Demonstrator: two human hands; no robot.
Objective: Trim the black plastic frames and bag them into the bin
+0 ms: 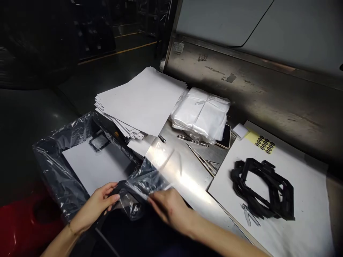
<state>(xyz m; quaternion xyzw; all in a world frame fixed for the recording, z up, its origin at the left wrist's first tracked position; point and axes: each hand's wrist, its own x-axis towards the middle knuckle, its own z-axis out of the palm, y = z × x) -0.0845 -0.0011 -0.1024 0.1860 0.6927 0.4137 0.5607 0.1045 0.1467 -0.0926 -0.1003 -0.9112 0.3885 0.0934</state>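
Right hand (169, 207) pinched plastic (132, 207), left hand (103, 200) a seemingly part-bagged black frame (121, 186) at seven o'clock, while one boxed frame (91, 144) sat at nine, unbagged frames (273, 188) at four!

Passage: one bare strip of steel tabletop (182, 176), which lay at one o'clock from my right hand (171, 207). Obstacles: paper stack (142, 98) towards twelve; wrapped bundle (199, 110) at one, beyond slim metal tools (201, 160); black frames (273, 189) at three. Ten o'clock from my left hand (100, 201): lined bin's wall (50, 175).

Both hands (100, 201) (173, 210) pinch with curled fingers (110, 201), forearms (222, 232) angling inward.
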